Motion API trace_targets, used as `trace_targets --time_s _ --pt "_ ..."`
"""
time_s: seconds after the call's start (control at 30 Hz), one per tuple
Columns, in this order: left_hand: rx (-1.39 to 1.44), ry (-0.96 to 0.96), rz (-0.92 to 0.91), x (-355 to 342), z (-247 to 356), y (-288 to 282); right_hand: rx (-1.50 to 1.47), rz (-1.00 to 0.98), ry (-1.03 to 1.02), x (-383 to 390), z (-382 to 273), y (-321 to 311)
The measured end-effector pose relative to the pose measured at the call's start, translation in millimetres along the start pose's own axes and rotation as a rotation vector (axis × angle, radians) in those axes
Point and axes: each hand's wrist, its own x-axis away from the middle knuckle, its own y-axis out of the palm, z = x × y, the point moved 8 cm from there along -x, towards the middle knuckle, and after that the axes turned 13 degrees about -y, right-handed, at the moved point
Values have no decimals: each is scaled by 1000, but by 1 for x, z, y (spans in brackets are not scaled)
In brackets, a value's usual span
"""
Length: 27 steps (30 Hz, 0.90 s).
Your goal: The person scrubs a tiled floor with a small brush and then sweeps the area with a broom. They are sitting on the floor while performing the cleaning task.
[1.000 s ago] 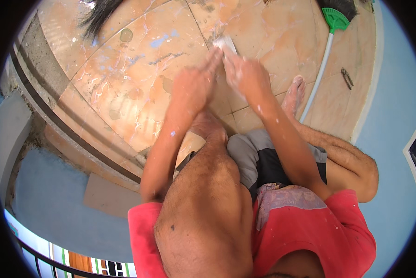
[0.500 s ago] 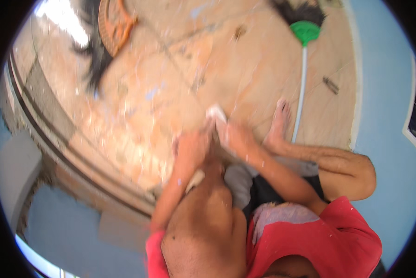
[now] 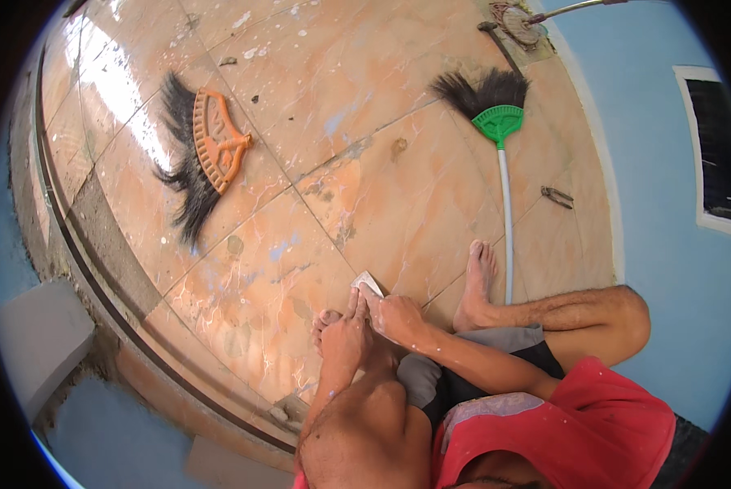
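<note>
My right hand (image 3: pixel 399 319) is closed round a small scraper with a flat, pale, whitish blade (image 3: pixel 367 283); its handle is hidden in the fist. The blade lies low against the tiled floor (image 3: pixel 316 236), just beyond my feet. My left hand (image 3: pixel 345 338) is beside it, above my left foot (image 3: pixel 324 322), with two fingers stretched forward to the left edge of the blade. The fingertips seem to touch the blade. The left hand's other fingers are partly hidden.
An orange broom head (image 3: pixel 217 143) with black bristles lies at the left. On the right are a green broom (image 3: pixel 500 122) with a white handle, pliers (image 3: pixel 557 196) and a hammer (image 3: pixel 500 46). A blue wall (image 3: pixel 650 163) rises on the right; a dark track (image 3: pixel 96 253) curves along the left.
My view has tilted, so the brooms and hands sit lower in the picture. The scraper stays in my right hand, and the left fingers remain close to its blade. The earlier blur has gone.
</note>
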Motion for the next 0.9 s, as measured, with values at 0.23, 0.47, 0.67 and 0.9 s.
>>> trace_targets --time_s 0.23,0.47,0.67,0.9 --pt "353 -255 -232 -44 -31 -14 72 108 -152 -57 -10 -15" --pt "273 -212 -129 -7 -38 7 -17 50 -68 -24 -28 -5" --pt "295 -308 -293 -34 -44 -20 67 54 -127 -63 -31 -13" --pt "426 -279 -158 -20 -40 5 73 13 -79 -41 -30 -7"
